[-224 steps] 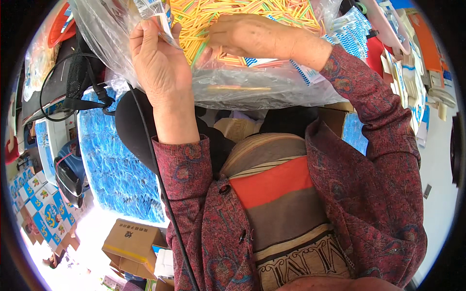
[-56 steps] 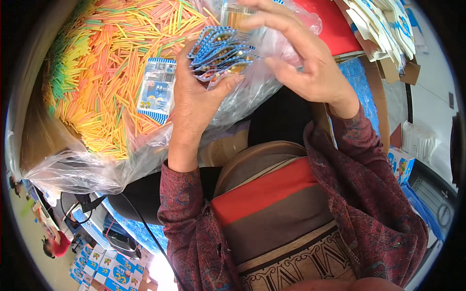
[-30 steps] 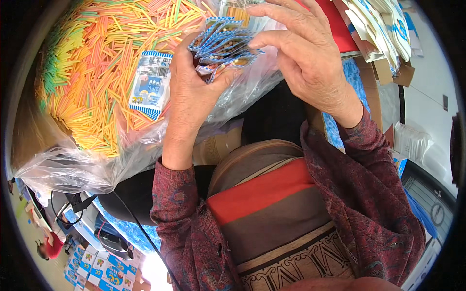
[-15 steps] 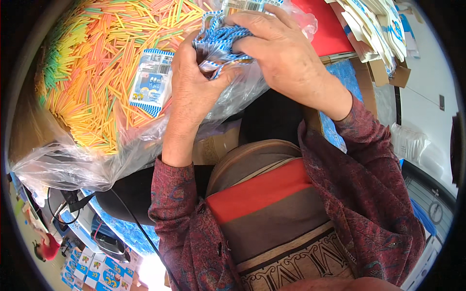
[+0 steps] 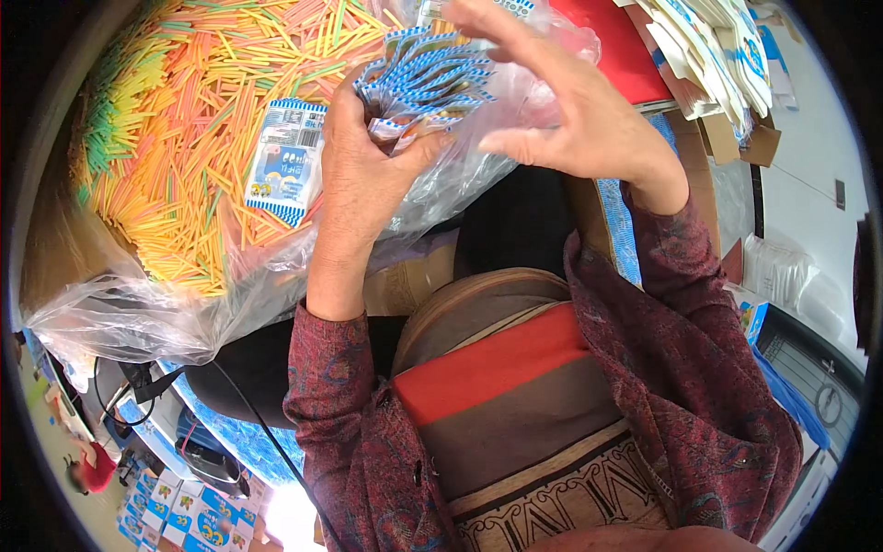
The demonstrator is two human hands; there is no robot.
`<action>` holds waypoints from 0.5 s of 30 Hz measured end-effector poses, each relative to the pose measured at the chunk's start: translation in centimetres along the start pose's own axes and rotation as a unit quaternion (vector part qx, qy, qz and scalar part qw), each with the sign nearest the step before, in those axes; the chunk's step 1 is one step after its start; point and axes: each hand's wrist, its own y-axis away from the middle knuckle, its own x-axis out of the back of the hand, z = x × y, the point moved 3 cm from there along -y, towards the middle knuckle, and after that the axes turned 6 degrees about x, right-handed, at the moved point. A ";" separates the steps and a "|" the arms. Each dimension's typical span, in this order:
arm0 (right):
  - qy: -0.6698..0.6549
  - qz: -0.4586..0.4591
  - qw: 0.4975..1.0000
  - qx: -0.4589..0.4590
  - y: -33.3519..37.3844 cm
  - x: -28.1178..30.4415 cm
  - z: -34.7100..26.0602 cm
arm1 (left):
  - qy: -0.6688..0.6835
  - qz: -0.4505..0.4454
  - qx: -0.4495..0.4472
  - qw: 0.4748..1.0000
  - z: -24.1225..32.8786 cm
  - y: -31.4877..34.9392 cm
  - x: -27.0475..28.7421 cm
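Observation:
My left hand is closed round a stack of small blue-and-white packets, their striped edges fanned out toward the right. Just right of the stack, my right hand is open, thumb and fingers spread apart and nothing between them. One flat packet with a blue-striped border lies left of my left wrist, on a heap of thin pastel sticks in yellow, orange, pink and green. Another packet shows partly behind the stack at the top.
Clear plastic sheeting edges the near side of the heap. A red surface and a pile of folded white cartons are at upper right. A black cable hangs at lower left. Blue-and-white boxes and a person in red are farther off.
My right hand has let go of the packets and moved right, its fingers opening. The packets in my left hand now fan out more evenly.

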 end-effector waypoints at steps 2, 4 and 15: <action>-0.034 -0.068 0.969 -0.234 0.3 -0.6 0.7 | 0.005 -0.015 0.000 1.000 0.1 -0.1 0.0; 0.043 -0.062 0.985 -0.154 0.3 -1.5 1.3 | -0.029 -0.009 -0.027 0.999 0.0 -0.2 0.1; 0.023 0.044 0.993 -0.112 1.1 -4.0 2.8 | 0.118 -0.033 0.068 0.990 0.3 0.1 -0.3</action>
